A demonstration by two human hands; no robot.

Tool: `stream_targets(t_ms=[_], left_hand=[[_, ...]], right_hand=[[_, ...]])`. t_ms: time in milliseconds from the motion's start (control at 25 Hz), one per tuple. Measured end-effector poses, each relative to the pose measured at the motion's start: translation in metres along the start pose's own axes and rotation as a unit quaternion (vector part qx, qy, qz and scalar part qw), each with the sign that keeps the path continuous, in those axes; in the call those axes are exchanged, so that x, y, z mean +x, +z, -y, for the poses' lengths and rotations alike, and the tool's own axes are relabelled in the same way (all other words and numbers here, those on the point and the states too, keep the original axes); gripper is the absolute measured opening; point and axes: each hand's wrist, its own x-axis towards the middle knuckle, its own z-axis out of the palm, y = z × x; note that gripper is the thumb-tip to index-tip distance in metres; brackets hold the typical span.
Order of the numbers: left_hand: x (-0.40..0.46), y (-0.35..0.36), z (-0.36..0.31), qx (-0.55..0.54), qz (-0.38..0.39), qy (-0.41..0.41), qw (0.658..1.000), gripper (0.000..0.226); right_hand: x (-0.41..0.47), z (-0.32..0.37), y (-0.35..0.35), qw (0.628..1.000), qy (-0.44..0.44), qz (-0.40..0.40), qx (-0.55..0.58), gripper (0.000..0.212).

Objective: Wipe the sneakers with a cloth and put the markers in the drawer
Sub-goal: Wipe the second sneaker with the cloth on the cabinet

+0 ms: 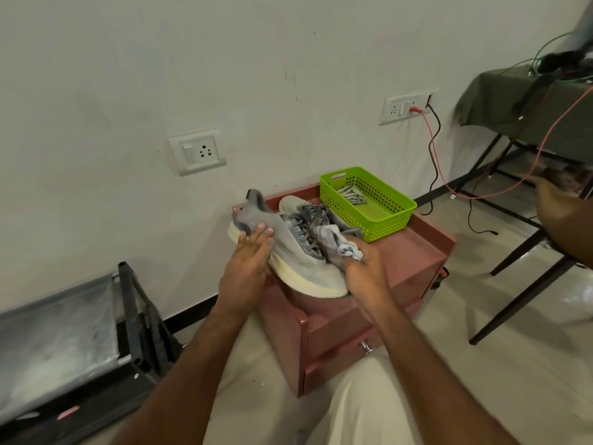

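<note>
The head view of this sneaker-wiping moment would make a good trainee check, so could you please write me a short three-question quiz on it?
1. True or false: the left hand lies flat on the near grey sneaker.
2. What does the right hand grip? A) a marker B) a bunched cloth C) a shoelace
3. Fill in: the green basket stands on top of the red ____.

Key:
1. True.
2. B; it is pressed at the sneaker's laced front.
3. Drawer unit; a second sneaker lies behind the first, beside the basket.
</note>
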Motion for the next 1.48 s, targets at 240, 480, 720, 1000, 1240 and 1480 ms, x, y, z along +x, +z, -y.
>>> stream_targets(t_ms=[240, 480, 720, 1000, 1240, 1480], left_hand=[[0.005, 0.017, -0.018, 0.032, 0.169, -0.137, 0.975, 0.066], [-0.014, -0.030, -0.027, -0.099, 0.151, -0.204, 0.962, 0.049], [-0.032, -0.033, -0.082, -0.133, 0.272, -0.297, 0.906, 0.144], [-0.030, -0.010, -0.081, -0.156, 0.047, -0.406, 0.899, 0.104], [-0.032, -0.039, -0.044, -0.210, 0.014, -0.372, 0.904, 0.078], [-0.046, -0.039, -0.042, -0.162, 0.032, -0.321, 0.933, 0.090]], right_hand=[[0.005, -0.017, 0.016, 0.998, 0.019, -0.008, -0.062, 0.037], [0.011, -0.018, 0.030, 0.990, 0.050, 0.055, -0.122, 0.045], [0.010, 0.005, 0.052, 0.976, 0.174, -0.014, 0.130, 0.033], [0.016, 0.011, 0.059, 0.940, 0.240, -0.029, 0.239, 0.028], [0.022, -0.005, 0.046, 0.979, -0.154, -0.039, -0.126, 0.054], [-0.002, -0.020, 0.074, 0.925, -0.167, 0.225, -0.258, 0.057]])
